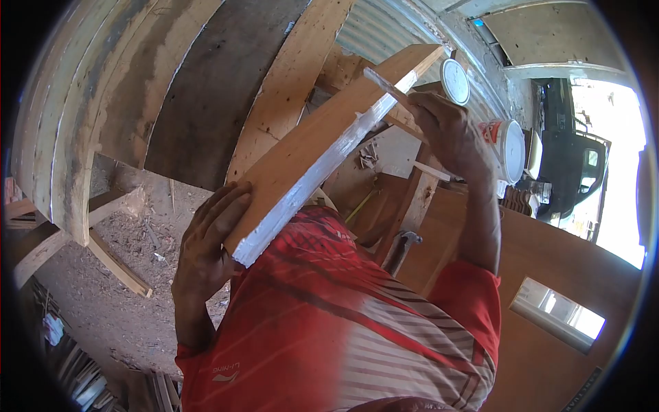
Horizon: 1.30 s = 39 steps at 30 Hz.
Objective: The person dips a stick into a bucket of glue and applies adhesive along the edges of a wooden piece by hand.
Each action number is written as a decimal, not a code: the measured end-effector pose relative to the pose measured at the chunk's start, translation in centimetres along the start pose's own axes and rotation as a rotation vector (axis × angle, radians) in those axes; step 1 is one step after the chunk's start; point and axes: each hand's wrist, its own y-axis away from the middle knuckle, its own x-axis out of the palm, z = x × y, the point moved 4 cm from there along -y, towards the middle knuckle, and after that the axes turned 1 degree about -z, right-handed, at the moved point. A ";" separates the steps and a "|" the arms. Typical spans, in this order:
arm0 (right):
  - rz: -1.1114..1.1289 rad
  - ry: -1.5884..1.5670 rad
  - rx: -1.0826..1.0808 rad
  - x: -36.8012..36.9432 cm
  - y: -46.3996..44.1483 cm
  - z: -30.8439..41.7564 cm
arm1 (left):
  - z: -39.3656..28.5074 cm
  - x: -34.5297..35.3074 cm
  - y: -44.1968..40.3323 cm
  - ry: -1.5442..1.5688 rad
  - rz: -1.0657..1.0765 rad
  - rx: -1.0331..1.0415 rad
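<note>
A long wooden board (302, 154) slants across the middle of the view, its narrow edge facing me. White glue-like paste (312, 178) coats most of that edge, thinning toward the far end. My left hand (211, 240) grips the near end of the board, fingers over its top face. Near the far end, my right hand (449, 134) is closed around a thin flat wooden stick (386, 82). The stick lies across the coated edge and seems to touch it. The underside of the board is hidden.
Large wooden sheets (213, 89) lean at the upper left. A white bucket (511, 151) and a round white lid (455, 81) are at the right. A hammer (405, 244) rests below the board. Scrap wood (117, 264) lies on the dusty ground.
</note>
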 end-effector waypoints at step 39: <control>-0.321 -0.322 0.217 7.9 -6.9 -22.3 | -3.5 -1.6 5.7 0.156 -0.150 -0.554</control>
